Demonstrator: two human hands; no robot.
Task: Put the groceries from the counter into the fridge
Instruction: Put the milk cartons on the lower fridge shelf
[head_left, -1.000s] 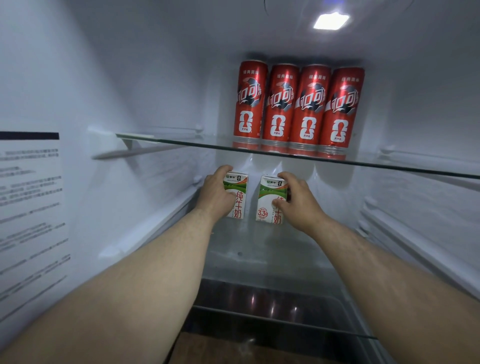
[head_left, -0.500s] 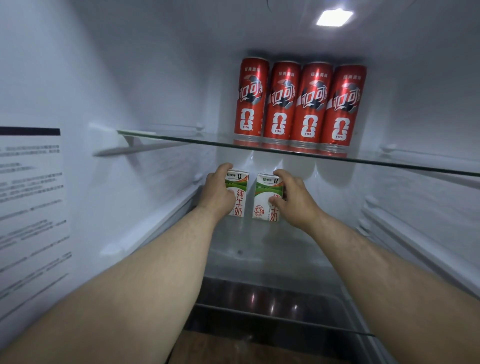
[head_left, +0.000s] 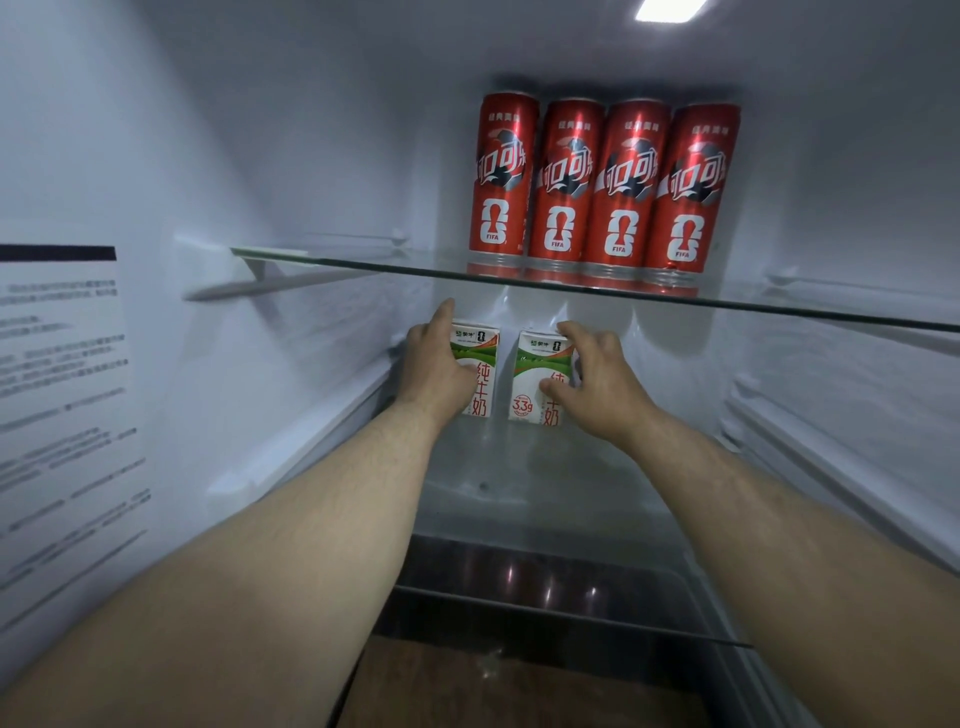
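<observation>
Cartons: we see two small milk boxes, the left carton (head_left: 482, 364) and the right carton (head_left: 529, 374). Both are rectangular paperboard with smooth printed faces, white with a green band and red characters.
Place: both stand on the lower shelf (head_left: 545, 483) of the fridge (head_left: 311, 156), far back by the rear wall. They are side by side with a narrow gap between them.
Left grip (head_left: 434, 371): it is closed round the left carton from its left side. The thumb lies across the front face and the forefinger is raised past the top edge.
Right grip (head_left: 597, 384): it is curled round the right carton from its right side. The forefinger is hooked over the top and the thumb is pressed on the front.
Axis: each carton stands upright, long axis vertical, printed front towards us.
Cans (head_left: 605, 187): four tall, slim cylinders of glossy red metal stand upright in a touching row, right above the cartons.
Upper shelf (head_left: 363, 265): a clear glass pane with a greenish edge carries the cans and mirrors their bases.
Walls: smooth white plastic with moulded rails. A printed sticker (head_left: 57, 364) is on the left wall.
Lamp (head_left: 670, 8): a bright rectangular panel in the ceiling.
</observation>
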